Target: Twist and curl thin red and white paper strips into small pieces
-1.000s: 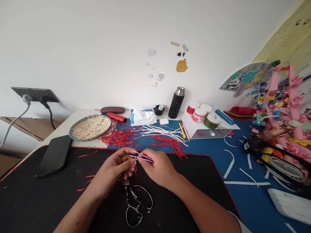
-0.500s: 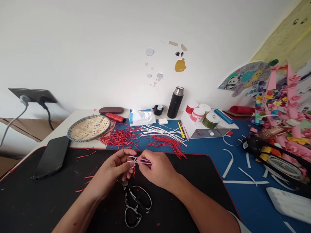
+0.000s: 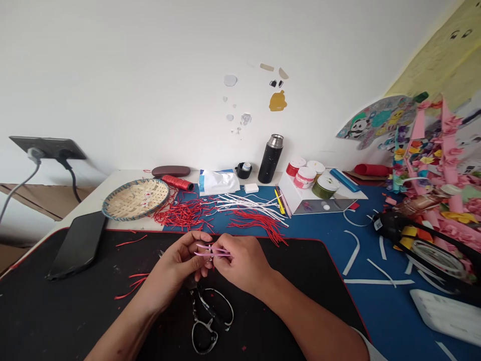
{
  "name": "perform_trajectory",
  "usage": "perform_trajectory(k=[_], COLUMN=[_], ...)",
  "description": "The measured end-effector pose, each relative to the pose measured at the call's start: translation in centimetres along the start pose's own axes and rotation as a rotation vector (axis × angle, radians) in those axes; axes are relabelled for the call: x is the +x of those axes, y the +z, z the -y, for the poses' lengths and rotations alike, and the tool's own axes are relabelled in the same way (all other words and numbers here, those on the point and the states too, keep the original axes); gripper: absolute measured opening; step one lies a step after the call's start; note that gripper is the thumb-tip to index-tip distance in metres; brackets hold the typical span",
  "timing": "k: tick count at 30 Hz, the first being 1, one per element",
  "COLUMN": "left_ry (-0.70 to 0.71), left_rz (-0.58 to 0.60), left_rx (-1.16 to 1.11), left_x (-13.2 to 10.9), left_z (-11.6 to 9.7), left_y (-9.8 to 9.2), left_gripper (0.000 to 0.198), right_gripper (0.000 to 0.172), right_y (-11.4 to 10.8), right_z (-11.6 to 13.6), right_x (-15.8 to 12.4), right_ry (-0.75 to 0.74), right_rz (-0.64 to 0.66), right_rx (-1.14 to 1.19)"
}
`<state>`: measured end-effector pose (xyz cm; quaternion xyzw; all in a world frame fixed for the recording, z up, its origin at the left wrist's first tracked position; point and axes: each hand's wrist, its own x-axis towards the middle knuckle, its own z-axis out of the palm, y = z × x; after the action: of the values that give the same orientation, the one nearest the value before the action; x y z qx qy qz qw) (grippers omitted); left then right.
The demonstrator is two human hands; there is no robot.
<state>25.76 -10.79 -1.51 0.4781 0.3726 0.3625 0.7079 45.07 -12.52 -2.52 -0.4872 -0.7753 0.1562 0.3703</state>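
Over the black mat [image 3: 285,311], both hands meet at a small item. My right hand [image 3: 240,260] pinches thin pink strips [image 3: 220,251] that look like tweezers or cord; their ends point left. The fingers of my left hand [image 3: 180,258] are curled around something small and whitish at those ends, too small to make out. Scissors with black and silver handles [image 3: 212,321] lie just below the hands, their blades partly hidden by my left hand. Red cord pieces [image 3: 131,288] rest on the mat left of my left wrist.
Behind the mat lie red cords [image 3: 186,213], white strips [image 3: 250,204] and a woven basket [image 3: 137,199]. A black phone [image 3: 78,245] is at left. A black flask [image 3: 270,159] and lidded tubs [image 3: 305,177] stand at the back. Paper flowers [image 3: 451,150] crowd the right.
The pink strips have shifted slightly, their left ends now spread wider apart. My left hand has moved slightly, and a scissor tip now shows at its left. The view has shifted a little.
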Motion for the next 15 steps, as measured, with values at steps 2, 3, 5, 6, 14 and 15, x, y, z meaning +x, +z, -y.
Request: perform_trajectory(k=[2, 3, 5, 6, 14, 15], left_ry=[0.009, 0.010, 0.006, 0.003, 0.012, 0.023], left_rz=[-0.009, -0.015, -0.026, -0.030, -0.072, -0.077], left_rx=[0.003, 0.001, -0.009, -0.016, -0.004, 0.005], left_x=[0.05, 0.07, 0.09, 0.10, 0.13, 0.11], left_z=[0.06, 0.08, 0.12, 0.13, -0.28, -0.37], left_y=[0.08, 0.11, 0.15, 0.16, 0.48, 0.52], left_gripper=[0.044, 0.044, 0.045, 0.045, 0.041, 0.042], right_gripper=[0.006, 0.006, 0.006, 0.007, 0.008, 0.010], right_y=[0.07, 0.10, 0.14, 0.15, -0.65, -0.79], right_z=[-0.04, -0.05, -0.02, 0.01, 0.74, 0.80], right_x=[0.01, 0.01, 0.02, 0.02, 0.61, 0.71], right_ry=[0.000, 0.002, 0.009, 0.016, 0.235, 0.253], right_rz=[0.005, 0.001, -0.012, -0.018, 0.039, 0.050], right_rx=[-0.010, -0.014, -0.022, -0.018, 0.315, 0.348])
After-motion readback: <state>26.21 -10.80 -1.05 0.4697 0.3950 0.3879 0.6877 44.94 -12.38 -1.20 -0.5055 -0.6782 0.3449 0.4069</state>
